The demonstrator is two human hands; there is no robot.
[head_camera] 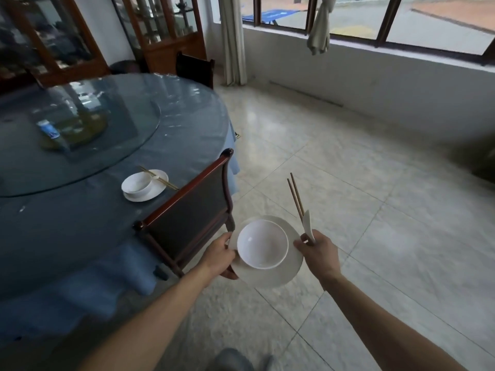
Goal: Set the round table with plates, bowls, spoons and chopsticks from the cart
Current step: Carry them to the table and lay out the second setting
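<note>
My left hand (221, 257) grips the left rim of a cream plate (273, 275) that carries a white bowl (262, 243), held over the floor beside a chair. My right hand (318, 251) touches the plate's right rim while holding a pair of brown chopsticks (295, 195) and a white spoon (308, 226), both pointing up and away. On the round table (67, 223), covered in blue-grey cloth, one place is set: a white plate (158, 192) with a bowl (136, 183), a spoon and chopsticks (163, 180) on it.
A dark wooden chair (192, 207) stands between me and the table edge. A glass turntable (80, 135) with a small bottle (49, 131) sits mid-table. Another chair (194, 66) and wooden cabinets (166, 30) are at the far side. Tiled floor spreads right toward windows.
</note>
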